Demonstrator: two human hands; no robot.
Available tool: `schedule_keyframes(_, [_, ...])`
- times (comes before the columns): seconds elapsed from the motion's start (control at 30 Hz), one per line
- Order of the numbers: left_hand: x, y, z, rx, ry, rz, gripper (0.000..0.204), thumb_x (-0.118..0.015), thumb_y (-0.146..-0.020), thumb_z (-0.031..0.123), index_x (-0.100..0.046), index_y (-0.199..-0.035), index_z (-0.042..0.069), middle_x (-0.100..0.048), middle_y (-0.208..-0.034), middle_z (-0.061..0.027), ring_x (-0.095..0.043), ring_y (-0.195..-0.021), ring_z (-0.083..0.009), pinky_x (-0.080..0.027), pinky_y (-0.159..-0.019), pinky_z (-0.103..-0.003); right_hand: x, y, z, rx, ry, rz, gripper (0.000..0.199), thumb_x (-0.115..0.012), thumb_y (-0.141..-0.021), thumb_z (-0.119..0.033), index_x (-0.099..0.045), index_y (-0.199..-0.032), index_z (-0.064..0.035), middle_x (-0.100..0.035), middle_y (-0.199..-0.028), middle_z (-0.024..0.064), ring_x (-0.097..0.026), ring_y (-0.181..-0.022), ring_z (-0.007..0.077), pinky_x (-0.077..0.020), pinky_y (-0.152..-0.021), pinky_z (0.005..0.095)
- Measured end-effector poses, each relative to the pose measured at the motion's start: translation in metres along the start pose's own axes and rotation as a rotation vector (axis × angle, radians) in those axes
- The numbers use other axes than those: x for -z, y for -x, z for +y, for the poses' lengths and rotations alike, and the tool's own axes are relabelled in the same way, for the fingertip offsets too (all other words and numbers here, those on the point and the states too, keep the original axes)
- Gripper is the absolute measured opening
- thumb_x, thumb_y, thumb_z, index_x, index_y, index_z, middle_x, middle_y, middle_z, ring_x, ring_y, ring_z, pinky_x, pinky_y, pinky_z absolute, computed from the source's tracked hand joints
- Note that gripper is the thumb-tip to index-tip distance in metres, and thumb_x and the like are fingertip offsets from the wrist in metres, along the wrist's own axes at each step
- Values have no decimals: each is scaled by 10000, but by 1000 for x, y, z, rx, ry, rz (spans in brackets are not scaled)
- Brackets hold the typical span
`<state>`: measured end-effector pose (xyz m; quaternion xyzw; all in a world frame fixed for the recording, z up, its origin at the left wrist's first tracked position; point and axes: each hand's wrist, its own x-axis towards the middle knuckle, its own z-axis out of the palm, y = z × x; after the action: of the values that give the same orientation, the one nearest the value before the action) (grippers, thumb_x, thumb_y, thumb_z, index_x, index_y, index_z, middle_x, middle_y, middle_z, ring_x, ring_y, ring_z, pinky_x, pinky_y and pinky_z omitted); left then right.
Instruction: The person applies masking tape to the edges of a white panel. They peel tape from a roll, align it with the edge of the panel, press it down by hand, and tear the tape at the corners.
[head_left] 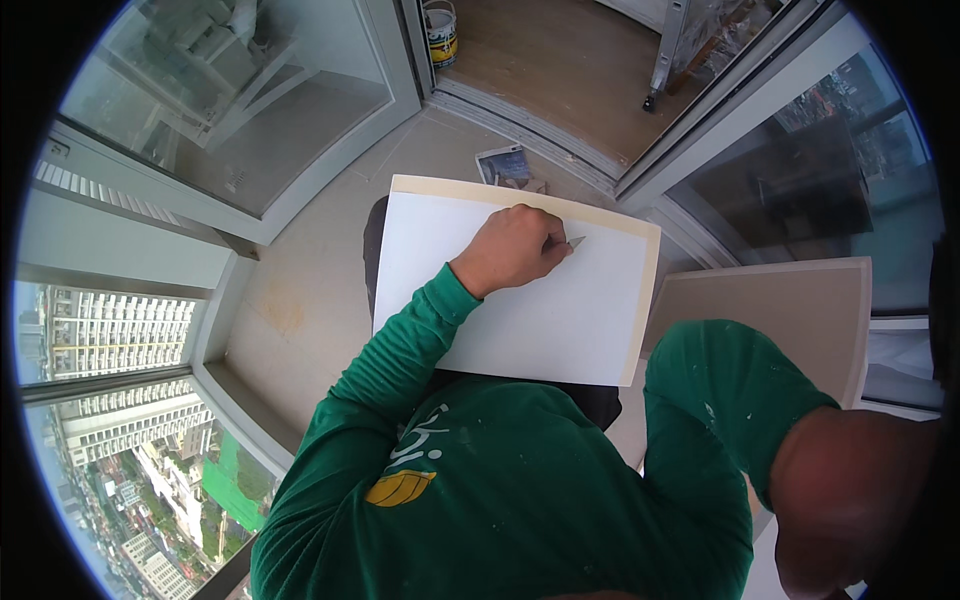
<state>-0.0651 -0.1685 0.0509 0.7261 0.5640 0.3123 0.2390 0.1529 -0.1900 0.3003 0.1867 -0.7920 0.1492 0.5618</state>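
Note:
Across my lap lies a flat white panel (540,320) with a cream strip along its far and right edges. My left hand (515,247) is over the panel's upper middle, its fingers closed round something mostly hidden. Out of that fist sticks a small grey pointed blade (576,242), pointing right, just above or against the white surface; I cannot tell which. My right arm is bent up, and my right hand (860,490) looms large and blurred near the camera at the right. Its fingers cannot be made out.
A beige board (770,300) leans at my right. Beyond the panel, a printed packet (505,165) lies on the tiled floor. Glass doors (300,110) stand open onto a room with a paint bucket (441,35) and a ladder leg (664,55). Windows at left overlook buildings far below.

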Motion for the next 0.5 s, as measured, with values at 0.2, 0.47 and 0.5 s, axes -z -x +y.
schedule_keyframes(0.2, [1,3,-4,60,-231,-3,232,-862,-854,252,-800,-855,29,-757,-766,-142,-727,-693,-316,-577,-679,-399,-13,24,36,-198,36,-286,477,-641,-1045,-340,-618,-1407,-29,-634,-1328,175,-637,-1190,330,-435,-1123,541])
schedule_keyframes(0.47, [101,49,36,-95,207,313,253,-833,-936,220,-747,-922,-18,-734,-853,-71,-648,-723,-139,-500,-644,-279,-19,30,42,-238,44,-378,482,-646,-1037,-340,-620,-1408,-33,-634,-1323,174,-636,-1185,330,-436,-1120,545])
schedule_keyframes(0.5, [120,57,43,-196,263,381,278,-787,-979,258,-745,-971,-16,-734,-878,-96,-646,-733,-150,-497,-648,-285,-19,29,44,-232,46,-382,483,-646,-1036,-340,-620,-1408,-34,-634,-1323,174,-636,-1185,330,-436,-1120,546])
